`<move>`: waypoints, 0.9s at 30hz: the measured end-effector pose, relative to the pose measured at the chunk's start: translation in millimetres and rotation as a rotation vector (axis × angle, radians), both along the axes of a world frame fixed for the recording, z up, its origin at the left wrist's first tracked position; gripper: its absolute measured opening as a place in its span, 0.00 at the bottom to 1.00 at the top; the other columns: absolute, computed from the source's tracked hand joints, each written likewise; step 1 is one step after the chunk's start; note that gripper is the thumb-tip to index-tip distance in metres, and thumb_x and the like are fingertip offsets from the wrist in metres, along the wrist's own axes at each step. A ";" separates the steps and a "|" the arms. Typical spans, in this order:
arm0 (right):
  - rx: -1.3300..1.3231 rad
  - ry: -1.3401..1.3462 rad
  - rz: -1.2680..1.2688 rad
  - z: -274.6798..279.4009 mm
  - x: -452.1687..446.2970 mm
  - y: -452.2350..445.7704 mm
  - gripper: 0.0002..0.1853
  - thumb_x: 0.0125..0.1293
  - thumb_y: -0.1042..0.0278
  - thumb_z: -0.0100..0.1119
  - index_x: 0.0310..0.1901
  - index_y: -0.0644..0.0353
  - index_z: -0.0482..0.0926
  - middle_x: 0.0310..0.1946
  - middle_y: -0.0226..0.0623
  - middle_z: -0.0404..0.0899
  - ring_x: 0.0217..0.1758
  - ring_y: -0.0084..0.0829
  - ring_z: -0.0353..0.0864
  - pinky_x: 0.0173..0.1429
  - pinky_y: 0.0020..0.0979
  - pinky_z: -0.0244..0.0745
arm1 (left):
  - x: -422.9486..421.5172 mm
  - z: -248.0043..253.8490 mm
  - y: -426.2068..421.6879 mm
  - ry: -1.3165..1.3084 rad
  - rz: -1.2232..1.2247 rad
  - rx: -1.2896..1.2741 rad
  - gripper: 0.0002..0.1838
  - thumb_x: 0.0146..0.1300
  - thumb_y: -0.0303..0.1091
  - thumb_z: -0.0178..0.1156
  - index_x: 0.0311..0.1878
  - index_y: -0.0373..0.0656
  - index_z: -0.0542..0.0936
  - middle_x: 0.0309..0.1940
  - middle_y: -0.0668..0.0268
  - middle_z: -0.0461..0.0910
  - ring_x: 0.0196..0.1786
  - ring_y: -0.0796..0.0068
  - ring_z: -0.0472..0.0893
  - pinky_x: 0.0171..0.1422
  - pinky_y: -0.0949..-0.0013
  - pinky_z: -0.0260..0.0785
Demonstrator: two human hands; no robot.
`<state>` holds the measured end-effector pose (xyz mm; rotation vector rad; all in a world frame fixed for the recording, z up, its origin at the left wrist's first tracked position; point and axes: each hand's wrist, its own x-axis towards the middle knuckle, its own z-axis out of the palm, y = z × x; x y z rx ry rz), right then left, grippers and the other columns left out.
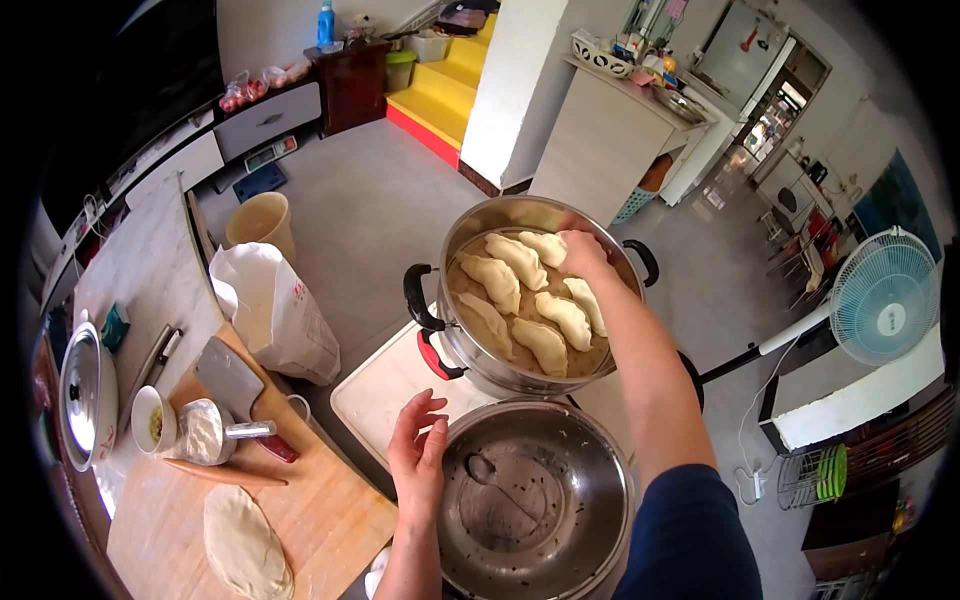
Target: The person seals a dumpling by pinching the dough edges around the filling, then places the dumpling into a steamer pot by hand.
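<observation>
My right hand [583, 252] reaches into a steel steamer pot [470, 345] with black side handles. Its fingers are drawn together and point down beside a pale dough dumpling [544, 247] at the far side; what they grip is hidden. Several more plump, crimped dumplings, such as one in the middle [540, 345], lie on the tan liner inside. My left hand [415, 450] is raised over the left rim of a wide steel mixing bowl [600, 500], fingers loosely apart and holding nothing. A spoon [480, 468] and dark filling scraps lie in that bowl.
On the wooden board [330, 530] at left are flattened dough [245, 540], a cleaver [228, 378], a rolling pin [225, 473] and a flour scoop [205, 432]. A white sack [300, 330] stands beside it. A fan [885, 295] is at right.
</observation>
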<state>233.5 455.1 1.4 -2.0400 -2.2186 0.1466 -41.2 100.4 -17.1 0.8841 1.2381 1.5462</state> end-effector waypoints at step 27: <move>-0.206 -0.433 0.098 43.4 17.7 -94.0 0.23 0.57 0.63 0.71 0.57 0.50 0.83 0.51 0.44 0.85 0.57 0.43 0.84 0.58 0.44 0.79 | -1.5 -1.8 -0.2 0.051 0.015 -0.008 0.24 0.70 0.31 0.59 0.68 0.40 0.73 0.56 0.62 0.80 0.53 0.73 0.79 0.56 0.68 0.75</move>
